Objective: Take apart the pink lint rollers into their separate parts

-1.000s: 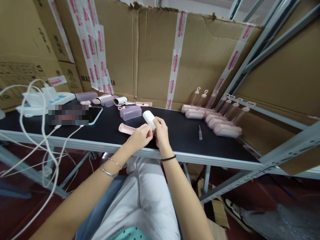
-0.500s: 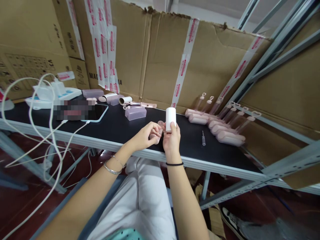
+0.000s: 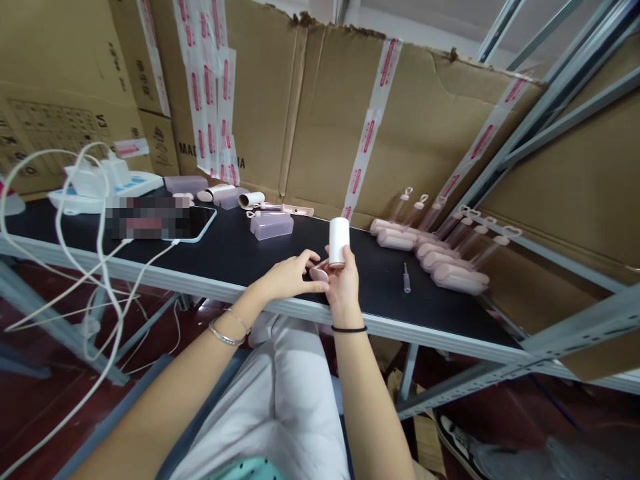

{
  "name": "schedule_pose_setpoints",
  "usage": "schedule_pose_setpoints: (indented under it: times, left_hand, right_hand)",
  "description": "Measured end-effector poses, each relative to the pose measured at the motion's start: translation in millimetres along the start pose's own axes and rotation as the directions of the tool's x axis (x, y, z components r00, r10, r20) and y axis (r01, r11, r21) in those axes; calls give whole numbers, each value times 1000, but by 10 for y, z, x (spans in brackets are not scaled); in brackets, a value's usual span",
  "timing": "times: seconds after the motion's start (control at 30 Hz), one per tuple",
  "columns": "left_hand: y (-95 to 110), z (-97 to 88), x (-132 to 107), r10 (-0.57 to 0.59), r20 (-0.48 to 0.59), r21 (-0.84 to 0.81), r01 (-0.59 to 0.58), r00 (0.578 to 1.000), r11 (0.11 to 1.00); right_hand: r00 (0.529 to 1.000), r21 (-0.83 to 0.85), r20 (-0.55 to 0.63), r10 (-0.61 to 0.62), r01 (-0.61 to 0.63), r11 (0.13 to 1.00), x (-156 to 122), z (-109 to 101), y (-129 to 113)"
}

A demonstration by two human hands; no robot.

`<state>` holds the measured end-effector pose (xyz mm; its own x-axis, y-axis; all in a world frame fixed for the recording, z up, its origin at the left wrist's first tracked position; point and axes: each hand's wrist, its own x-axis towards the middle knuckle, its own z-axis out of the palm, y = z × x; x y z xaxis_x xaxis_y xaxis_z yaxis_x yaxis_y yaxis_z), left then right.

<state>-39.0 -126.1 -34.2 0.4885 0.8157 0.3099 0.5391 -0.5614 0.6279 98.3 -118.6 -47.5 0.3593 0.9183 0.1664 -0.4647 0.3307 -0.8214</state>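
Right hand (image 3: 345, 285) closed round the lower end of the white tube (image 3: 339, 239), thumb along its near side. Left hand (image 3: 286, 279) just left of the tube, fingers curled narrow on a pink piece (image 3: 319, 274); full grip partly hidden.

Key relation: the pink piece sits just left of and below the tube's lower end, between the two hands. Tube's long axis runs up in view, away from the right palm; can't tell how far it tips. Pink piece's long axis unclear, mostly covered. Right hand nearer the tube, left nearer the piece.

Further out, on the surface (image 3: 240, 263): purple box (image 3: 271, 227) left of the tube and farther back; phone (image 3: 203, 223) well left; screwdriver (image 3: 407, 280) right, a bit nearer the person; pink cases (image 3: 460, 278) well right.
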Motion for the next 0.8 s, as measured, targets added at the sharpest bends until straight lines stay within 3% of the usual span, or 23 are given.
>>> schedule_pose_setpoints:
  times: [0.1, 0.2, 0.27, 0.37, 0.47, 0.53, 0.6, 0.7, 0.8]
  left_hand:
    - [-99, -3, 66, -64, -20, -228, 58, 998, 972]
    - [-161, 11, 120, -178, -73, -421, 131, 981, 898]
    - [-149, 12, 116, -225, -14, -612, 169, 974, 772]
    - [-81, -6, 51, -230, 63, -827, 180, 971, 532]
    - [-31, -23, -12, -303, 20, -900, 150, 953, 410]
    - [-30, -26, -20, -383, -53, -908, 115, 922, 403]
    - [-52, -18, -2, -454, -157, -898, 65, 877, 436]
    - [-107, 19, 41, -480, -307, -878, -49, 822, 477]
    - [-169, 67, 61, -429, -440, -841, -195, 789, 504]
  right_hand:
    - [996, 96, -17, 86, -84, 992, -26, 46, -16]
    - [977, 76, 173, 127, -141, 987, -83, 99, -58]
    - [935, 31, 325, 141, -159, 987, -135, 128, -93]
    - [872, -46, 462, 164, -162, 986, -204, 154, -131]
    - [879, -50, 475, 48, -27, 998, -224, 156, -131]
    - [923, -51, 373, -91, 119, 992, -210, 140, -106]
    - [945, -135, 290, -148, 193, 972, -191, 112, -66]
    - [926, -277, 365, -95, 205, 939, -177, 66, -2]
    - [887, -317, 456, -73, 238, 918, -177, 30, 37]
